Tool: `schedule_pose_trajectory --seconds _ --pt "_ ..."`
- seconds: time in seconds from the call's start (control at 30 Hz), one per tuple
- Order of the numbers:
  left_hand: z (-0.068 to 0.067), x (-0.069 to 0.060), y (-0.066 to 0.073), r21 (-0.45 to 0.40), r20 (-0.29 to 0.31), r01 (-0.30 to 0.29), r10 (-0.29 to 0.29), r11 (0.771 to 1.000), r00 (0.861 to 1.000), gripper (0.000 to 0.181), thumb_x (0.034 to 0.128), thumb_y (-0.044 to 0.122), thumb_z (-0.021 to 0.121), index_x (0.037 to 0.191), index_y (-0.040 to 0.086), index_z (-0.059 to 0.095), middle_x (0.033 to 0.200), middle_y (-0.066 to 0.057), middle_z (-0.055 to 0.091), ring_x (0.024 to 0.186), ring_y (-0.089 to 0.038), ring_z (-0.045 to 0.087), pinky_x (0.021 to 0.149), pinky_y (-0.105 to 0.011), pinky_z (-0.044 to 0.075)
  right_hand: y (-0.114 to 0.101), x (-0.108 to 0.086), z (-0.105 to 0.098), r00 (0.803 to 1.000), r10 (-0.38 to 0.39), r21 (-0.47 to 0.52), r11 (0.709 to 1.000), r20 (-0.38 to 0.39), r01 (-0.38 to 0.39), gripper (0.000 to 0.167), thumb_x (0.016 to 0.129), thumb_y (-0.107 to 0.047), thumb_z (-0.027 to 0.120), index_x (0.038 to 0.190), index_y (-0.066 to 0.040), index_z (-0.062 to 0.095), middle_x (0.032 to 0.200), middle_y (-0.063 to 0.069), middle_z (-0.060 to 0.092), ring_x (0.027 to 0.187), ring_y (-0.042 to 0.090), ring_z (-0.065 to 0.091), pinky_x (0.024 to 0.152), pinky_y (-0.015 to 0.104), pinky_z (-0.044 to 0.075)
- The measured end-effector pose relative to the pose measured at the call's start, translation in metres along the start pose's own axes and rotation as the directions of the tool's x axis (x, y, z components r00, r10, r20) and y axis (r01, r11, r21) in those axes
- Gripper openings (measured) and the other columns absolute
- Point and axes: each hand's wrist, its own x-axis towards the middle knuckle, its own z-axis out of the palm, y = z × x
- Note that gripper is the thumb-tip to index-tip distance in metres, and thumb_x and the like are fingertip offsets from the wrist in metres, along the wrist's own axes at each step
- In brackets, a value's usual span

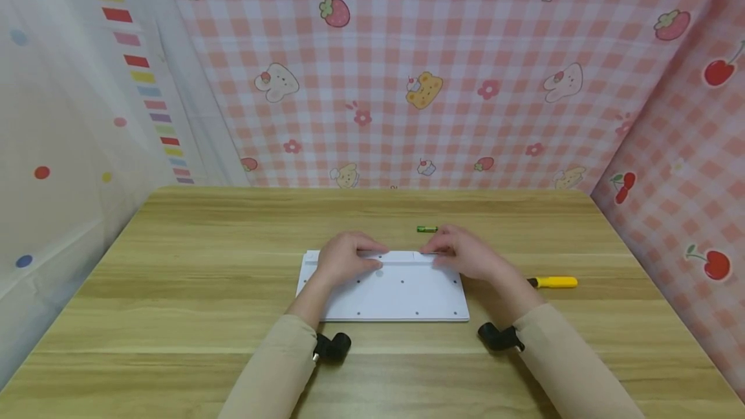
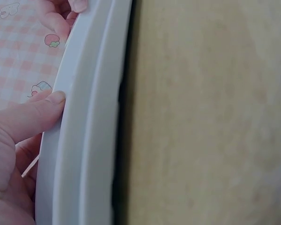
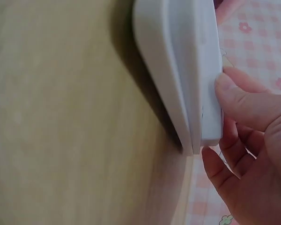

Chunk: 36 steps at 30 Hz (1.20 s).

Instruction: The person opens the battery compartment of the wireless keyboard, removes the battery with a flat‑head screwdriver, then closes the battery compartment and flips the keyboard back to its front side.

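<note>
A white keyboard (image 1: 381, 299) lies face down on the table, its screw-dotted underside up and a raised ridge along its far edge. My left hand (image 1: 343, 258) grips that ridge left of its middle, thumb on the near side and fingers beyond. Towards the ridge's right end, my right hand (image 1: 468, 256) pinches it between thumb and fingers, beside a seam in the ridge. In the right wrist view the thumb of my right hand (image 3: 257, 117) presses on the ridge. A green battery (image 1: 427, 229) lies just behind the keyboard, near my right fingertips.
A yellow-handled tool (image 1: 557, 282), its dark end partly hidden by my right forearm, lies right of the keyboard. The wooden table (image 1: 204, 290) meets a pink checked cloth (image 1: 372, 83) at the back. Other printed cloths hang at both sides.
</note>
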Motion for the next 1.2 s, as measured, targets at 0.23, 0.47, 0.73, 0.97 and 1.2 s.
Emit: schedule_pose_trajectory --seconds 0.23,0.47,0.73,0.97,1.2 --pt "0.0 0.001 0.001 0.001 -0.003 0.001 -0.001 1.0 1.0 0.024 0.0815 0.019 0.082 0.103 0.027 0.08 0.11 0.004 0.071 0.106 -0.018 0.064 0.091 -0.04 0.048 0.0 -0.002 0.003 0.998 -0.044 -0.079 0.996 -0.047 0.04 0.023 0.087 -0.004 0.075 0.108 -0.014 0.078 0.101 -0.001 0.06 0.085 0.015 0.052 0.073 0.03 0.047" --pt "0.0 0.001 0.0 0.012 -0.004 -0.008 0.008 1.0 1.0 0.024 0.0811 0.018 0.083 0.103 0.026 0.08 0.109 0.004 0.071 0.105 -0.018 0.064 0.09 -0.04 0.049 0.0 -0.005 0.001 0.988 -0.152 -0.177 0.974 -0.035 0.143 0.029 0.085 0.001 0.075 0.112 -0.01 0.077 0.102 0.004 0.061 0.09 0.02 0.049 0.075 0.033 0.044" --pt "0.0 0.002 0.0 0.023 -0.004 -0.026 0.026 0.999 1.0 0.024 0.0809 0.019 0.083 0.104 0.027 0.08 0.108 0.005 0.071 0.104 -0.018 0.064 0.09 -0.039 0.049 0.001 -0.007 0.001 0.998 -0.054 -0.122 0.991 -0.024 0.051 0.031 0.087 -0.001 0.074 0.115 -0.015 0.076 0.108 0.004 0.064 0.099 0.023 0.053 0.083 0.039 0.047" --pt "0.001 0.001 0.0 0.028 0.0 -0.018 0.018 0.999 1.0 0.023 0.0823 0.02 0.082 0.104 0.027 0.079 0.11 0.005 0.07 0.105 -0.019 0.063 0.091 -0.041 0.048 0.006 -0.009 0.002 1.0 -0.013 -0.048 0.999 -0.028 0.012 0.031 0.09 -0.003 0.071 0.118 -0.015 0.075 0.111 0.003 0.066 0.095 0.019 0.058 0.083 0.039 0.049" --pt "0.002 0.0 0.001 0.03 -0.01 -0.034 0.034 0.999 0.999 0.025 0.0816 0.019 0.082 0.106 0.025 0.079 0.111 0.003 0.071 0.108 -0.02 0.063 0.094 -0.042 0.047 0.016 -0.014 0.001 0.999 -0.008 0.041 0.999 -0.033 0.009 0.029 0.091 -0.003 0.069 0.119 -0.011 0.073 0.116 0.005 0.068 0.103 0.022 0.06 0.09 0.043 0.05"
